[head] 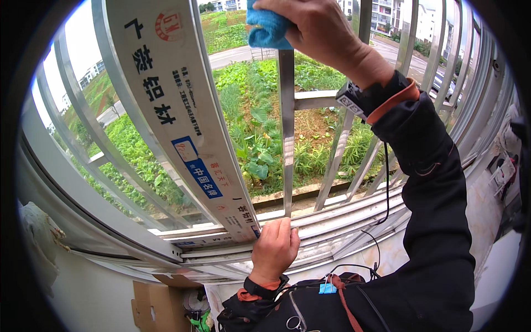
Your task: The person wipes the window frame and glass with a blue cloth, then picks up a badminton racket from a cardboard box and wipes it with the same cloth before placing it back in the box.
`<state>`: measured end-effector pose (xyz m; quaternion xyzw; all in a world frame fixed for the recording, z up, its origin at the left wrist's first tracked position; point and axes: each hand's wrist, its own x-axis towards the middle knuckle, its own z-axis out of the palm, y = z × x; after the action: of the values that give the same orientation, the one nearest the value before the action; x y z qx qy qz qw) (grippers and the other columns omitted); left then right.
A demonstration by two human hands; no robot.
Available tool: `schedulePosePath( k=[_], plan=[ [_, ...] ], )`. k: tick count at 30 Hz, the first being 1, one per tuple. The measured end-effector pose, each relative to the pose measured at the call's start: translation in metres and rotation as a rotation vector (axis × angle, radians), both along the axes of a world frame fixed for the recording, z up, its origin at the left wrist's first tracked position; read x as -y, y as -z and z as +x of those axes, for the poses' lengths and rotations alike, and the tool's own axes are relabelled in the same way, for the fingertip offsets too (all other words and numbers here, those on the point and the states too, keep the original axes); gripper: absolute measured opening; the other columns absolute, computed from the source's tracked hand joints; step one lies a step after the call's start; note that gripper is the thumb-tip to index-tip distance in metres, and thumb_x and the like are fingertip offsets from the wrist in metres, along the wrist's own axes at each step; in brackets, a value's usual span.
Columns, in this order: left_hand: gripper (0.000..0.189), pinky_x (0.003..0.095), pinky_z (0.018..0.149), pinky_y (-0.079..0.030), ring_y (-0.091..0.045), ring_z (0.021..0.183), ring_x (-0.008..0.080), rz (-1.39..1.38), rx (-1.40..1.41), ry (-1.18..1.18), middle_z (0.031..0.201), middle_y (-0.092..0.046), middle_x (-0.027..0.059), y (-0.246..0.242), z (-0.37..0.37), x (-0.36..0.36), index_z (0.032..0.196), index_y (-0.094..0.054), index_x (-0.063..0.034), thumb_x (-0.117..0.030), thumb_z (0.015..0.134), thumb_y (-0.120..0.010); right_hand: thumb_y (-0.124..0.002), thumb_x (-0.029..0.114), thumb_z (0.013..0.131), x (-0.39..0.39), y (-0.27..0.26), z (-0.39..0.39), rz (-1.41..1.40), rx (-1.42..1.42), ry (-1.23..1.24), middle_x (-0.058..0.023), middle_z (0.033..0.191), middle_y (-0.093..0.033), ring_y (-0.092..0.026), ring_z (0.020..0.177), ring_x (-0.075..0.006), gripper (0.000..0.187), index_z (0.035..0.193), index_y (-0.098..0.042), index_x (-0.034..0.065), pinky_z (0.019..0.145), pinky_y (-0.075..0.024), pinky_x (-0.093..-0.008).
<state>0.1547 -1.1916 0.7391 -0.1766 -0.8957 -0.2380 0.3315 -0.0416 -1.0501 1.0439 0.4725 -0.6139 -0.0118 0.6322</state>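
Observation:
A crumpled blue cloth (pixel 269 27) is held in my right hand (pixel 317 25), at the top of the view. It lies against an upright metal bar (pixel 287 124) of the window grille, which runs down below it. My left hand (pixel 274 247) is low in the middle, its fingers bent over the sliding-window track (pixel 332 226). Just left of those fingers is the lower corner of a window sash frame (pixel 195 124), covered with printed protective film. Where my left fingertips end is hidden.
More grille bars (pixel 336 157) stand around the opening, with a planted garden (pixel 257 120) beyond. A glass pane (pixel 137 166) fills the left side. Below are an opened cardboard box (pixel 155 307) and a badminton racket (pixel 194 303). A black cable (pixel 388 186) hangs beside my right sleeve.

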Motion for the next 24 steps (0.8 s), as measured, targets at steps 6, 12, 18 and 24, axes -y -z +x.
schedulePosePath(
  k=[6,12,18,24],
  plan=[
    [0.027,0.0402,0.08,-0.052,-0.062,0.092,0.0327,0.046,0.018,0.005,0.096,-0.064,0.0136,0.005,0.0,-0.001,0.109,-0.063,-0.0032,-0.013,0.084,-0.069,-0.078,0.005,0.074,0.012,0.042,0.004,-0.072,-0.054,-0.157,-0.0069,0.108,-0.067,-0.063,0.101,-0.0293,0.032,0.104,-0.069,0.012,0.088,-0.052,-0.0355],
    [0.025,0.041,0.079,-0.051,-0.061,0.092,0.0334,0.048,0.019,0.026,0.095,-0.063,0.014,0.003,0.001,-0.001,0.107,-0.062,-0.0031,-0.012,0.084,-0.068,-0.076,0.011,0.075,-0.03,0.133,0.056,-0.004,0.399,-0.169,-0.0088,0.102,-0.066,-0.063,0.1,-0.0287,0.023,0.097,-0.068,0.007,0.09,-0.0529,-0.0373],
    [0.03,0.0375,0.081,-0.053,-0.062,0.094,0.0299,-0.002,0.043,-0.011,0.1,-0.065,0.0117,0.002,0.0,-0.001,0.109,-0.064,-0.0025,-0.015,0.082,-0.069,-0.067,0.007,0.08,-0.028,0.115,0.038,-0.177,0.497,0.015,-0.0155,0.107,-0.067,-0.061,0.103,-0.0368,0.024,0.103,-0.065,0.0024,0.093,-0.0483,-0.0463],
    [0.025,0.0401,0.079,-0.051,-0.061,0.092,0.0325,0.03,0.037,0.009,0.097,-0.064,0.0129,0.002,0.001,-0.001,0.106,-0.063,-0.0027,-0.011,0.084,-0.067,-0.075,0.01,0.075,-0.076,0.124,0.038,-0.051,0.291,0.197,-0.0139,0.108,-0.066,-0.062,0.103,-0.0316,0.034,0.106,-0.066,0.0029,0.092,-0.0524,-0.04]
  ],
)
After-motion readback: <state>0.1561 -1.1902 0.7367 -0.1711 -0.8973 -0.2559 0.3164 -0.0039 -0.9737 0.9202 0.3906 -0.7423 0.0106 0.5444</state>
